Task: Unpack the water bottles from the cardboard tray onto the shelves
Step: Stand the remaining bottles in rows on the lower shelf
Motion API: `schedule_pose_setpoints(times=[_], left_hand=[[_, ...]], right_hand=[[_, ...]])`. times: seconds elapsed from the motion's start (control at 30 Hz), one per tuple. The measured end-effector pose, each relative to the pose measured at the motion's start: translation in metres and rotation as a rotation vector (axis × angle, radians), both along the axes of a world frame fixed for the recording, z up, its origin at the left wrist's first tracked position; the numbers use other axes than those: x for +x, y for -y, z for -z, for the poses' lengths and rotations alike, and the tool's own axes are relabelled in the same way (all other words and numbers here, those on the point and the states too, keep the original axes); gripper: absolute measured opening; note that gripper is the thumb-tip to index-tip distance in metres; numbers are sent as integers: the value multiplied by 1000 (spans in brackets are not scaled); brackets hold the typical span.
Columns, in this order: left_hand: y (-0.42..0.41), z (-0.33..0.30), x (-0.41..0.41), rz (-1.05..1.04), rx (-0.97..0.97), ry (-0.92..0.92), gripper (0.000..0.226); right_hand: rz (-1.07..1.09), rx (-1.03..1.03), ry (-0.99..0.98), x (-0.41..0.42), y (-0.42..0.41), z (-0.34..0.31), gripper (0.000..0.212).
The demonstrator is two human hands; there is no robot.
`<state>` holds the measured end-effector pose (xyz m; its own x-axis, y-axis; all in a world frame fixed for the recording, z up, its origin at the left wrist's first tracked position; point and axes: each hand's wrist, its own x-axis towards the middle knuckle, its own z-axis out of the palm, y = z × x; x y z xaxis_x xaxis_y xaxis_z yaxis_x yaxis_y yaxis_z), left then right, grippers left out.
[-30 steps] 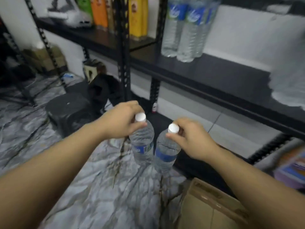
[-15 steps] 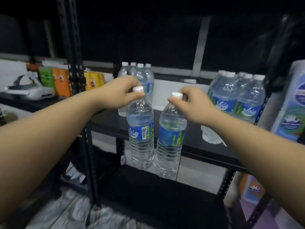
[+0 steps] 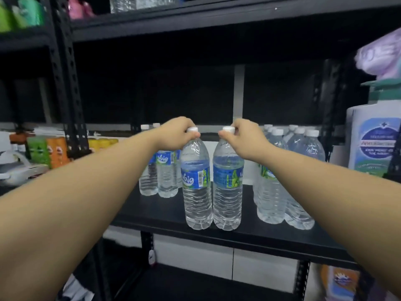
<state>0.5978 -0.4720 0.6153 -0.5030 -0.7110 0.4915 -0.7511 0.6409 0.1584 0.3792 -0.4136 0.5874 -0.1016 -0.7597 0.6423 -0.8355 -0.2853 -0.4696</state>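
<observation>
A blue label on the water bottle (image 3: 197,183) gripped at its cap by the left hand (image 3: 178,134) carries white script that appears to read "Vaio" beside a barcode; the same wordmark shows on a bottle standing behind it (image 3: 166,170). On the large white container (image 3: 372,144) at the shelf's right end, a red line reads "AntiBacterial"; its smaller print, and the label of the bottle beside the first (image 3: 227,183), are too blurred to read

I hold two water bottles, one (image 3: 197,183) in my left grip (image 3: 180,133), one (image 3: 227,183) in my right grip (image 3: 245,137); three bottles (image 3: 166,170) stand back left, about six (image 3: 282,170) right
</observation>
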Motion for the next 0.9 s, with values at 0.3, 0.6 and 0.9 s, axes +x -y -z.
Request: schedule_pose_setpoints(times=[0.3, 0.6, 0.9], left_hand=[[50, 39, -37, -7, 149, -352, 22], [54, 59, -52, -11, 218, -514, 35], [41, 71, -54, 21, 356, -649, 49]], right_hand=[[82, 7, 182, -21, 54, 26, 39], [82, 7, 239, -21, 74, 32, 41], [100, 78, 249, -15, 54, 26, 42]])
